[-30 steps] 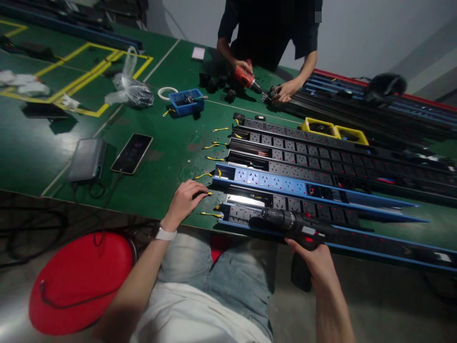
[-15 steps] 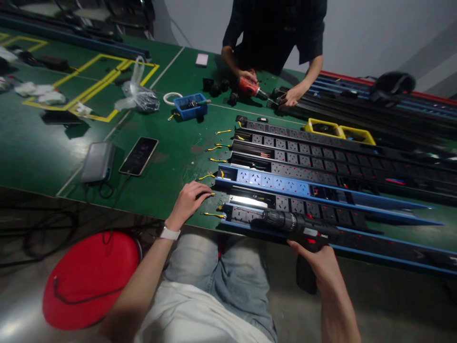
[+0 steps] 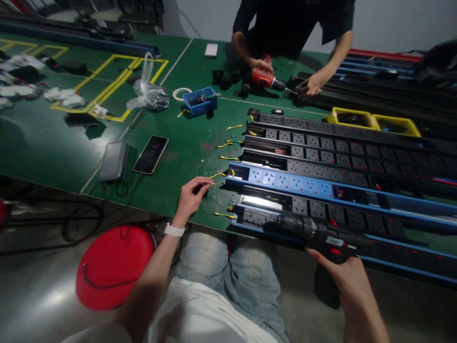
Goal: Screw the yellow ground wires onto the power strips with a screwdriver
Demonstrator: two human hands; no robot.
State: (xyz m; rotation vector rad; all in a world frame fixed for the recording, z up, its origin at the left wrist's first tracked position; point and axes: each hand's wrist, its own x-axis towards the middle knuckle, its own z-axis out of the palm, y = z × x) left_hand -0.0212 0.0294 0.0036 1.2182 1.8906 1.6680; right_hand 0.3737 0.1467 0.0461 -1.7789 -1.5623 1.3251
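Observation:
My left hand (image 3: 190,196) is closed in a pinch at the left ends of the power strips. A small yellow bit of a yellow-green wire shows at its fingertips, most of it hidden. Just above them, another yellow-green wire (image 3: 217,175) runs to the end of the blue power strip (image 3: 293,182). Lower right, my right hand (image 3: 352,278) grips a black cordless drill (image 3: 310,227), its long thin bit pointing left above the nearest power strip (image 3: 250,217). A further yellow-green wire (image 3: 224,216) with a ring terminal sticks out from that strip's end.
Several black power strips (image 3: 314,155) lie side by side on the green table (image 3: 185,143). Yellow bins (image 3: 352,118), a blue bin (image 3: 200,102), a phone (image 3: 151,154) and a power bank (image 3: 114,161) are around. Opposite, a co-worker holds a red drill (image 3: 264,77). A red stool (image 3: 114,267) stands below left.
My left hand has moved up from beside the lower strips to the blue strip's wire end, still pinching. The drill stays in my right hand over the nearest strip. The view has shifted left.

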